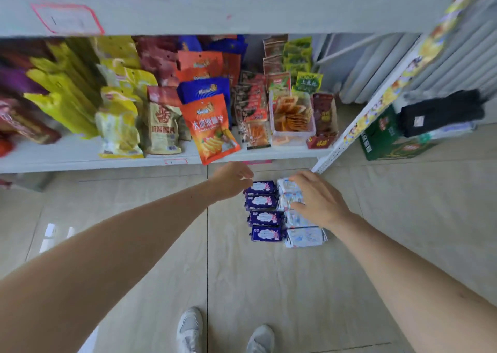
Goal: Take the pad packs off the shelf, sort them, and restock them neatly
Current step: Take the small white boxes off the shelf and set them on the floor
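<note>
Pad packs lie on the tiled floor in two columns below the shelf. Several dark purple packs [265,219] form the left column and several white-blue packs [305,236] form the right one. My right hand [320,200] hovers over the upper white-blue packs with its fingers spread and relaxed; whether it touches them is unclear. My left hand [232,182] reaches toward the top purple pack [260,187], fingers loosely curled, holding nothing that I can see.
A white shelf [80,161] just above holds many snack bags, with an orange chip bag [212,129] hanging over its front edge. A green carton [387,137] with a black bundle on top stands at the right. My shoes [189,328] are on the floor below.
</note>
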Demonstrator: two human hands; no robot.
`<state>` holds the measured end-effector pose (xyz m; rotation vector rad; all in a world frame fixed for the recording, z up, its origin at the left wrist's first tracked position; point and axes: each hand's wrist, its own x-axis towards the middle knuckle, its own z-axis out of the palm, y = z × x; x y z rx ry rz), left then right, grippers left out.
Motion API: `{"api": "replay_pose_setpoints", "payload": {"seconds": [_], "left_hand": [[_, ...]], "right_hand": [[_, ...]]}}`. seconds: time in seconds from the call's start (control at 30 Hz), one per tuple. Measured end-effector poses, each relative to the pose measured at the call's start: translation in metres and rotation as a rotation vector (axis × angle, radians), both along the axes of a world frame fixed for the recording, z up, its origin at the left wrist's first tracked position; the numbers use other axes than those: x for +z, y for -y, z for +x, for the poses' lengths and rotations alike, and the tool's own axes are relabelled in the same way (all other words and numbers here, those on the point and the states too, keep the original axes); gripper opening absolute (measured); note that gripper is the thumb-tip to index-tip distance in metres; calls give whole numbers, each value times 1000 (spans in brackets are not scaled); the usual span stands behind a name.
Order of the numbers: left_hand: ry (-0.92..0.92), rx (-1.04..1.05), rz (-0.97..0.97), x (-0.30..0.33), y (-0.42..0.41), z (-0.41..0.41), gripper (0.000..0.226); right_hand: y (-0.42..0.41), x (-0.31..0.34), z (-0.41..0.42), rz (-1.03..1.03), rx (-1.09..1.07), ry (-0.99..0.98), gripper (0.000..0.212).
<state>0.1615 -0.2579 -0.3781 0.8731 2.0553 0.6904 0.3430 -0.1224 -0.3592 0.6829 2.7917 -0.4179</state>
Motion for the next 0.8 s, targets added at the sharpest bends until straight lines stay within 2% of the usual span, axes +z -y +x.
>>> {"api": "replay_pose_setpoints", "payload": {"seconds": [0.2, 0.37, 0.6, 0.8], "left_hand": [[-89, -77, 29, 137, 10, -5, 25], [-153, -144, 93, 222, 17, -29, 23], [-294, -185, 160, 288, 27, -104, 27], [-468, -215, 182, 326, 30, -176, 27]], "right_hand": [[3, 136, -15, 34, 6, -95, 54], [1, 207, -46, 99, 46, -175, 46], [7, 271, -121, 131, 42, -253, 52], [5, 295, -184, 122, -46, -297, 56]]}}
